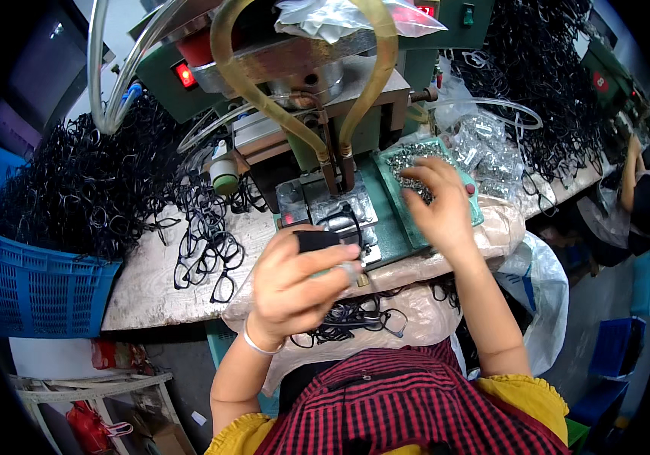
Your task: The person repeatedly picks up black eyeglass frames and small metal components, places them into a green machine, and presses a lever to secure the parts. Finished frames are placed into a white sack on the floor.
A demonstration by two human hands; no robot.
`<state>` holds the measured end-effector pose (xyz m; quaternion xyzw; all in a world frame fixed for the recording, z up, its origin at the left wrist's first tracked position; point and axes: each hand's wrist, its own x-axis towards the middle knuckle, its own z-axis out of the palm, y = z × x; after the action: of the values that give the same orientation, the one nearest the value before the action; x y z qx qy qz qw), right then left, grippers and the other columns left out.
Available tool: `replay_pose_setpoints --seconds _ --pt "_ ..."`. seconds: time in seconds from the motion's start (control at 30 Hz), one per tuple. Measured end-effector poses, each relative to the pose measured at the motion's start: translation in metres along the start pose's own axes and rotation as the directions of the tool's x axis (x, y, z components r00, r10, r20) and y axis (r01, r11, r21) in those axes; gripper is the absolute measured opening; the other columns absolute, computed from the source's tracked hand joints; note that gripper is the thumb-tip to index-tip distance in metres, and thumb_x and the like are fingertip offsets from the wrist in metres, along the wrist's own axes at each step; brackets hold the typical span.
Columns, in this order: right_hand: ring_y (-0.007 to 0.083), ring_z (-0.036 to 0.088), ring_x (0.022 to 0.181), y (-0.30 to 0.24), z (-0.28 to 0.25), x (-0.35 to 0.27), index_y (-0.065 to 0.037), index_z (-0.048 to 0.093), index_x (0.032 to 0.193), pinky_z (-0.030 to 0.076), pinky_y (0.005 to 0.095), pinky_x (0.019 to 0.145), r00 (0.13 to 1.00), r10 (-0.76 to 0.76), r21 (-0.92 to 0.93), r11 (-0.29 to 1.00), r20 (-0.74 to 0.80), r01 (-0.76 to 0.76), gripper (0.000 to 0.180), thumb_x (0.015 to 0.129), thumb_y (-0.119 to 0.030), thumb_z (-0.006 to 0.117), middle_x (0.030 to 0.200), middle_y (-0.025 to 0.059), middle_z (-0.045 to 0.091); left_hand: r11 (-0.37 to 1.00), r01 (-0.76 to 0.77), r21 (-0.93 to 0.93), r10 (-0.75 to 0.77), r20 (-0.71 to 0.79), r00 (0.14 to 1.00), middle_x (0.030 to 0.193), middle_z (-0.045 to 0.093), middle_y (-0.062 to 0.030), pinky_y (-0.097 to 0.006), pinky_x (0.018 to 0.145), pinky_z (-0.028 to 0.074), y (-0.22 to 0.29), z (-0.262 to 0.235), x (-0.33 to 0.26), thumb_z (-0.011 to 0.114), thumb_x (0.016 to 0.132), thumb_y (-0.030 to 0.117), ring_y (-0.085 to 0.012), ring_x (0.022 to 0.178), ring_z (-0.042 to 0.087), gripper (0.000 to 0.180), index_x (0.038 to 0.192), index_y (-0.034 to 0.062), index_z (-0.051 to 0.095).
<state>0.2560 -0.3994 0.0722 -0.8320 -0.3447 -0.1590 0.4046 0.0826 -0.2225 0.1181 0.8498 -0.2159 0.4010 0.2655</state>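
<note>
Seen from above: left hand point(295, 282) closed around a black eyeglass frame piece point(316, 240), held just before the press fixture point(332, 206) on the bench point(150, 280), while right hand point(440, 205), fingers spread, reaches into the green tray of small metal parts point(405, 163) beyond.

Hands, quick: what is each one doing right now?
Left hand: closed, holding a black eyeglass frame.
Right hand: open, fingers down in the tray of small metal parts.
</note>
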Motion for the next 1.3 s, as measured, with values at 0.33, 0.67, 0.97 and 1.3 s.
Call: replay_pose_setpoints --seconds 0.33,0.67,0.97,1.3 --pt "0.0280 0.056 0.099 0.056 0.039 0.014 -0.012 0.070 0.080 0.046 0.0410 0.076 0.991 -0.080 -0.136 0.989 -0.104 0.065 0.009 0.073 -0.017 0.073 0.096 0.0072 0.060 0.999 -0.019 0.026 0.017 0.051 0.999 0.098 0.071 -0.0013 -0.041 0.080 0.052 -0.003 0.013 0.000 0.071 0.067 0.009 -0.0195 0.060 0.049 0.022 0.089 0.0119 0.073" --pt "0.0307 0.058 0.099 0.049 0.022 -0.001 -0.006 0.067 0.084 0.046 0.0411 0.083 0.990 -0.075 -0.229 0.972 -0.117 0.047 0.015 0.072 -0.013 0.073 0.101 0.0106 0.063 0.812 0.472 0.344 -0.383 -0.295 0.875 0.108 0.067 -0.0166 -0.035 0.084 0.048 0.016 -0.022 -0.124 0.063 0.085 0.002 -0.0260 0.090 0.064 0.022 0.107 0.0012 0.064" --pt "0.0300 0.063 0.083 0.051 0.015 0.013 -0.006 0.069 0.086 0.049 0.0377 0.076 0.990 -0.046 -0.082 0.996 -0.131 0.036 0.009 0.079 -0.011 0.068 0.087 0.0101 0.067 0.629 0.611 0.480 -0.607 -0.188 0.772 0.106 0.065 -0.0089 -0.033 0.083 0.047 -0.045 -0.118 -0.063 0.067 0.081 0.002 -0.0243 0.093 0.060 0.013 0.093 0.0043 0.067" --pt "0.0235 0.064 0.085 0.061 -0.023 -0.044 -0.001 0.071 0.091 0.048 0.0310 0.081 0.965 0.196 0.057 0.980 -0.172 -0.189 0.014 0.078 0.002 0.066 0.088 0.0115 0.068 0.571 0.387 0.724 -0.400 -0.166 0.901 0.130 0.057 -0.0138 -0.038 0.087 0.043 -0.116 -0.100 -0.114 0.069 0.074 0.008 -0.0286 0.098 0.055 0.008 0.082 0.0061 0.071"
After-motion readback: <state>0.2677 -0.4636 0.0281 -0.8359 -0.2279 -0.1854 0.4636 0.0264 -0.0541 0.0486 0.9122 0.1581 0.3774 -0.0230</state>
